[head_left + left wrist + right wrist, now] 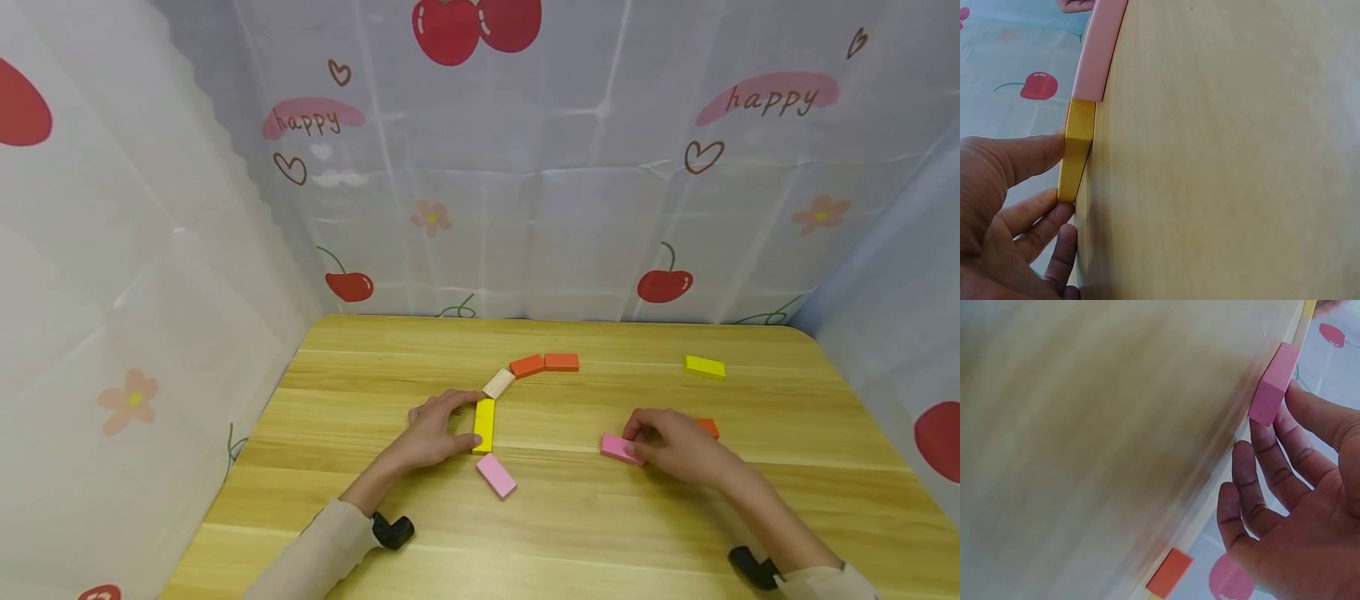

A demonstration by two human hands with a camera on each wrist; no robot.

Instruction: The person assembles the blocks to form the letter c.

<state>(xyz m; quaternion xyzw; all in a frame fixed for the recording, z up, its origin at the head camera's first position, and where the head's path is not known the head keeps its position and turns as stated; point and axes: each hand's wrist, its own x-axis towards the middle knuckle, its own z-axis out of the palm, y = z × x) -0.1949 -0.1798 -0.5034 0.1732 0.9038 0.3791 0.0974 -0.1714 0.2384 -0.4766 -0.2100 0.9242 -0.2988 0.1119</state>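
On the table, my left hand holds a yellow wooden block between thumb and fingers, one at each end. In the left wrist view, the thumb presses the side of this yellow block. A pink block lies slanted just below it, and a plain wood block sits at its far end. Two orange-red blocks continue the curve to the right. My right hand pinches another pink block, its thumb and fingertips at the right end, as the right wrist view also shows.
Beyond the right hand lies a yellow block. An orange block is partly hidden behind that hand. The wooden table meets a printed curtain at its back edge, with more curtain at both sides.
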